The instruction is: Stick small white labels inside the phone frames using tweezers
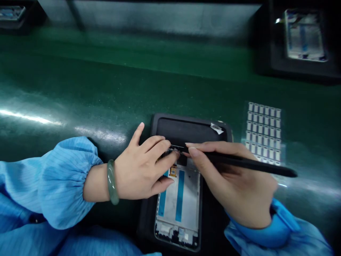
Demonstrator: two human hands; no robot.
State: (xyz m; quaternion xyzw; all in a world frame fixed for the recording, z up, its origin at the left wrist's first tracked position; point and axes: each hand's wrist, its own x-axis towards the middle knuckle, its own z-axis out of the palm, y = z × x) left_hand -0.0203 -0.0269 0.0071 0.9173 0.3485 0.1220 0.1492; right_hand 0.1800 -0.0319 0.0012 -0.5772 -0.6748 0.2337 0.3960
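Note:
A phone frame point(189, 199) with a silvery inner plate and blue strips lies in a black holder point(226, 133). My left hand point(145, 167) rests over its upper left part, fingers spread, little finger raised. Its fingertips press near the frame's top edge, beside a small orange flex piece point(173, 172). Between the thumb and fingers of my right hand point(234, 181) is a pair of slim black tweezers point(247, 163). Their front end points left to the same top edge, close to my left fingertips. The exact contact point is hidden by my fingers.
To the right, a sheet of small pale stickers point(263, 133) lies on the green bench mat point(106, 89). A scrap of white film point(216, 128) sits on the holder's upper right. Another phone frame point(305, 35) is in a black holder at the back right, and a further one point(12, 13) at the back left.

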